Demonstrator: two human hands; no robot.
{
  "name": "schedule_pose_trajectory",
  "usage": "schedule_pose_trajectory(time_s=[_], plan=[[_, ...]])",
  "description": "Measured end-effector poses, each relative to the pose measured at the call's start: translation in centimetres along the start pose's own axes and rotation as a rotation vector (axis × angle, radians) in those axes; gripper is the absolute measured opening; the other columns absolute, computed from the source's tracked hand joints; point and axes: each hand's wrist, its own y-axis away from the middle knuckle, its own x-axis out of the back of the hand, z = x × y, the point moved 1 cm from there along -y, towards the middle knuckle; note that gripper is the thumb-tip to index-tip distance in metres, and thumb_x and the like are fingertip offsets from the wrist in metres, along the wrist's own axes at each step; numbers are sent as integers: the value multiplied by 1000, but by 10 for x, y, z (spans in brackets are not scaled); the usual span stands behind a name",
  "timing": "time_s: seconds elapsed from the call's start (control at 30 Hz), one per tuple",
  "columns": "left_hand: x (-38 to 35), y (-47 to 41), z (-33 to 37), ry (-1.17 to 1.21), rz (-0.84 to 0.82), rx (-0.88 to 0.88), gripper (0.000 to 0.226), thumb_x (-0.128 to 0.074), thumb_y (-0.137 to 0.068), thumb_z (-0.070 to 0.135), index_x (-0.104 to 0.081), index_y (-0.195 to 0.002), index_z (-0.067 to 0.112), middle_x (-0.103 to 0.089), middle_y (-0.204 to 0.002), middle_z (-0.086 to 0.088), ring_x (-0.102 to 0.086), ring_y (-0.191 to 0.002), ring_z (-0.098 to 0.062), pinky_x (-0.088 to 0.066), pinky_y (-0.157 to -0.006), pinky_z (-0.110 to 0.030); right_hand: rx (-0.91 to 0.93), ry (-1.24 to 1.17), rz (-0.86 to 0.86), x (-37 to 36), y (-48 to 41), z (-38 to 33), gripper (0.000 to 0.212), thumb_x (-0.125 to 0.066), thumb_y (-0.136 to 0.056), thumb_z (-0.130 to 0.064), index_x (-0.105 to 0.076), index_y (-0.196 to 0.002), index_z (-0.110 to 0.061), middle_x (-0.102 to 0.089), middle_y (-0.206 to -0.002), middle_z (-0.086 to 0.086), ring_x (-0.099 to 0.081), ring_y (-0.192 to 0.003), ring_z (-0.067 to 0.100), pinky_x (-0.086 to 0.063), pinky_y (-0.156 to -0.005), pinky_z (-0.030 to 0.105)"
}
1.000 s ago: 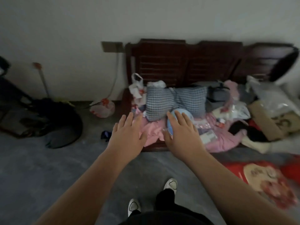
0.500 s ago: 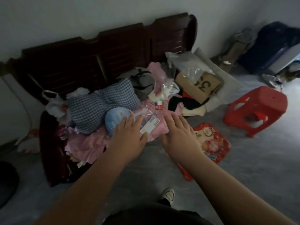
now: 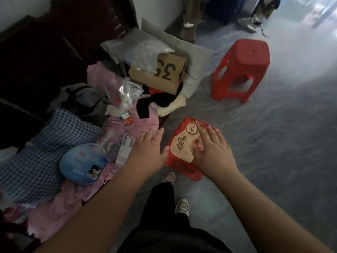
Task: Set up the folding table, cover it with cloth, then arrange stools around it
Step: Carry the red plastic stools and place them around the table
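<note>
A red plastic stool [image 3: 241,70] stands on the grey floor at the upper right. A red printed package [image 3: 184,148] lies on the floor beside the bench edge. My right hand [image 3: 213,152] hovers over it with fingers spread, holding nothing. My left hand [image 3: 147,150] is open above the pink cloth [image 3: 131,125] at the bench's front edge. No folding table is in view.
A dark wooden bench [image 3: 54,57] is piled with a checked pillow [image 3: 40,152], a blue round fan [image 3: 82,164], a grey bag [image 3: 82,99], a cardboard box marked 35 [image 3: 160,75] and plastic bags. My feet [image 3: 175,192] stand on the floor below. Shoes [image 3: 249,24] lie far back.
The view has swung right and down along the bench. Both hands moved right: the right one is now over the red package, the left at the bench edge. The stool appears nearer.
</note>
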Motion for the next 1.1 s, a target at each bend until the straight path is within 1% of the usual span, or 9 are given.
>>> schedule_pose_trajectory(time_s=[0.1, 0.23, 0.4, 0.53, 0.63, 0.7, 0.83, 0.97, 1.1], plan=[[-20, -63, 14, 17, -60, -63, 68, -37, -101, 52, -11, -160, 31, -14, -168, -3, -9, -154, -24, -14, -124, -47, -156, -35, -29, -23, -33, 39, 68, -43, -98, -47, -17, -159, -31, -14, -168, 1, -7, -155, 25, -18, -123, 49], [-55, -143, 31, -29, -162, -122, 67, -41, -102, 45, -14, -160, 28, -15, -167, -5, -12, -154, -26, -15, -122, -43, -332, -56, -59, -56, -76, 85, 69, -44, -98, -46, -18, -159, -28, -16, -168, 3, -10, -154, 26, -17, -124, 45], [-134, -232, 23, -37, -293, -136, 69, -44, -100, 44, -16, -160, 26, -17, -167, -10, -17, -152, -31, -20, -123, -48, -500, -140, -120, -124, -133, 133, 66, -43, -99, -41, -19, -159, -27, -17, -167, 4, -13, -153, 27, -19, -123, 47], [-211, -289, 2, 87, -320, -19, 82, -55, -96, 43, -7, -160, 25, -8, -168, -11, -11, -153, -32, -18, -123, -50, -645, -294, -146, -197, -173, 174, 75, -53, -97, -39, -14, -160, -29, -16, -167, 5, -14, -152, 30, -22, -120, 51], [-266, -327, -14, 176, -331, 116, 102, -66, -91, 46, 9, -159, 31, 12, -168, -6, 2, -154, -33, -13, -123, -53, -789, -408, -130, -252, -195, 205, 94, -63, -93, -46, 1, -160, -30, -4, -168, 8, -11, -152, 36, -19, -121, 54], [-291, -345, -22, 226, -323, 179, 111, -70, -88, 49, 14, -158, 31, 13, -168, -7, 1, -154, -32, -12, -122, -52, -870, -509, -94, -279, -204, 220, 107, -69, -88, -52, 7, -160, -29, -3, -168, 9, -16, -151, 38, -23, -120, 55], [-325, -357, -27, 350, -342, 235, 118, -75, -85, 45, 15, -158, 26, -9, -168, -9, -21, -151, -32, -25, -118, -48, -909, -674, 8, -307, -208, 232, 116, -75, -85, -45, 13, -159, -29, -25, -160, 9, -36, -143, 31, -33, -114, 49], [-328, -352, -25, 343, -306, 255, 118, -78, -83, 43, 10, -159, 24, -26, -162, -10, -36, -144, -33, -34, -113, -49, -910, -720, 46, -305, -206, 231, 114, -76, -86, -41, 10, -160, -28, -31, -156, 9, -39, -141, 29, -37, -112, 46], [-298, -337, -15, 297, -280, 210, 115, -78, -77, 52, 1, -158, 27, -44, -152, -10, -49, -133, -35, -44, -107, -54, -878, -723, 47, -278, -196, 224, 114, -76, -85, -42, 9, -160, -28, -37, -150, 11, -45, -136, 30, -41, -109, 47]])
